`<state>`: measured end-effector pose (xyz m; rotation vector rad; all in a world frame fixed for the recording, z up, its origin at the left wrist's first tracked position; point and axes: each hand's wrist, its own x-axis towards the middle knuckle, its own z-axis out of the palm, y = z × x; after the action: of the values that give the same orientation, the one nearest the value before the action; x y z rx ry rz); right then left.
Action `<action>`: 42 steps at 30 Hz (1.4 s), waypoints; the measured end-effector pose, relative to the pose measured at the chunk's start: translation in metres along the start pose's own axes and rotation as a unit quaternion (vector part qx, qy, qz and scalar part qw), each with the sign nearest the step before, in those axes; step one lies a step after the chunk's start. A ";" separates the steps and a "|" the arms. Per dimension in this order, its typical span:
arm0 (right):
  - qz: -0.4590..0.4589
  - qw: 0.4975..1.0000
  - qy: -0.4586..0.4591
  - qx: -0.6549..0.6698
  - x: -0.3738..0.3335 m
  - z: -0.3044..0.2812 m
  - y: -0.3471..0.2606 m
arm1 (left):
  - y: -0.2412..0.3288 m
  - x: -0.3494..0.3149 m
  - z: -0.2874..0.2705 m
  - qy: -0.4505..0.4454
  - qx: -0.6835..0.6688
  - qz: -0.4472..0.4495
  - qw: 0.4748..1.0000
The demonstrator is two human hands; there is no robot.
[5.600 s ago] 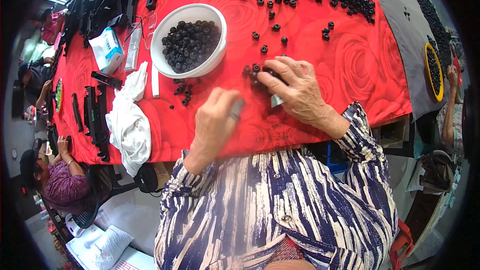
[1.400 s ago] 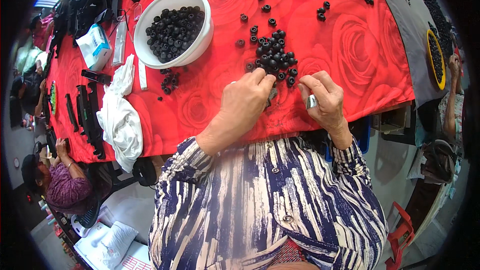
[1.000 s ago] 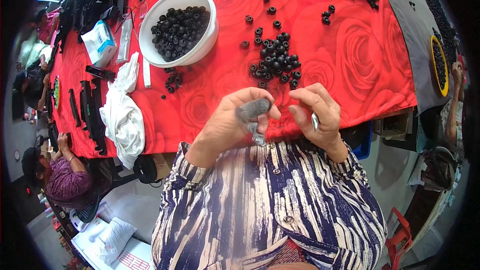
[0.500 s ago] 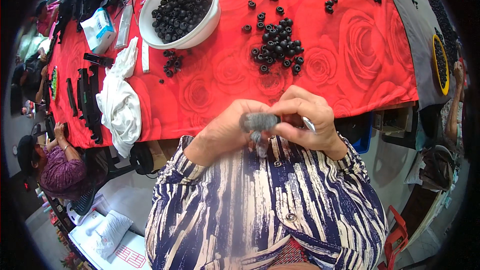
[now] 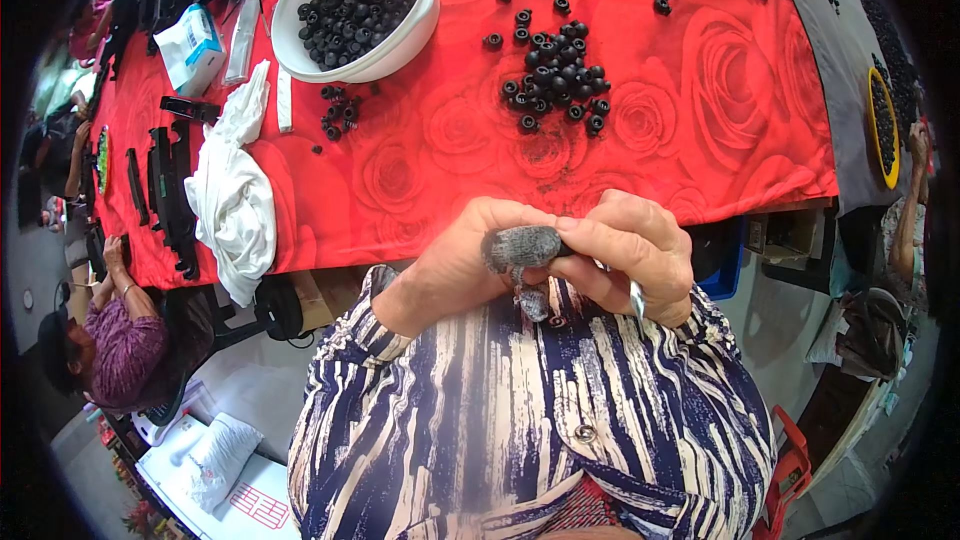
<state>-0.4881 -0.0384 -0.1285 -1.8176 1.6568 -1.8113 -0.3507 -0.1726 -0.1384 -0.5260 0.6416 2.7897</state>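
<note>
My left hand (image 5: 450, 262) is closed in front of my striped shirt, with worn grey knit covers (image 5: 525, 248) on its thumb and a finger. At the tips of that hand, a small black piece (image 5: 565, 243) shows partly, pinched between both hands. My right hand (image 5: 640, 252) is closed too, its thumb and forefinger against the piece. A slim silver metal tool (image 5: 638, 298) sticks out below its curled fingers; its other end is hidden. Beyond my hands, a pile of round black plastic parts (image 5: 555, 80) lies on the red rose-patterned cloth (image 5: 420, 200).
A white bowl (image 5: 428, 25) of similar black parts stands at the far left, with a few parts (image 5: 340, 112) beside it. Nearby are a crumpled white cloth (image 5: 235, 205), long black strips (image 5: 170, 190) and a tissue pack (image 5: 190, 50). A person in purple (image 5: 125, 350) sits at left.
My right hand has shifted slightly right and its fingers have lifted a little. The silver tool now points downward and shows more. My left hand stays nearly in place; the view has tilted slightly.
</note>
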 end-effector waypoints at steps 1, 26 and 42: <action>-0.028 0.999 0.009 -0.015 0.000 0.000 0.001 | 0.000 0.000 0.007 0.007 0.017 0.031 0.999; 0.220 0.966 -0.063 0.120 -0.012 -0.027 0.002 | -0.001 0.010 0.020 0.040 0.005 0.154 0.987; 0.301 0.953 -0.028 0.018 0.000 -0.023 0.000 | -0.003 0.015 0.022 0.073 0.030 0.166 0.983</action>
<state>-0.5051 -0.0249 -0.1220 -1.1437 1.8645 -1.4859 -0.3698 -0.1580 -0.1270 -0.6715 0.9191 3.0454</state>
